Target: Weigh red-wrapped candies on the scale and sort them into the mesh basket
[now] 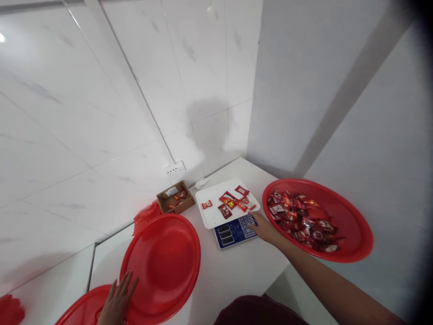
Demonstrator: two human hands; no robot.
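Fingers (127, 283) of the left hand (116, 301) are lying spread and flat on the rim of a red mesh basket (165, 262) at the bottom left of the frame, gripping nothing. That basket is sitting on the near part of the white counter (233, 275), overlapping a second red basket (79, 309) that is showing only partly at the bottom edge.

Right of centre, the right hand (269, 231) is reaching in from the lower right. Its fingers (256, 218) are stretched out and held close together, pinching nothing, with the tips touching the keypad of a blue scale (233, 234). Three dark displays are showing on the scale's front panel. A white weighing tray (213, 214) is resting on top of the scale, carrying a loose scatter of red packets (233, 203).

Just right of the scale, a wide red basin (356, 243) is holding a heap of similar packets (306, 221) and reaching out past the counter's right edge. Behind the mesh basket, a crumpled red bag (146, 217) is lying beside a small cardboard box (176, 197) with a few packets inside. Farther back, a white wall socket (175, 170) is sitting low on the marbled tile wall (84, 113).
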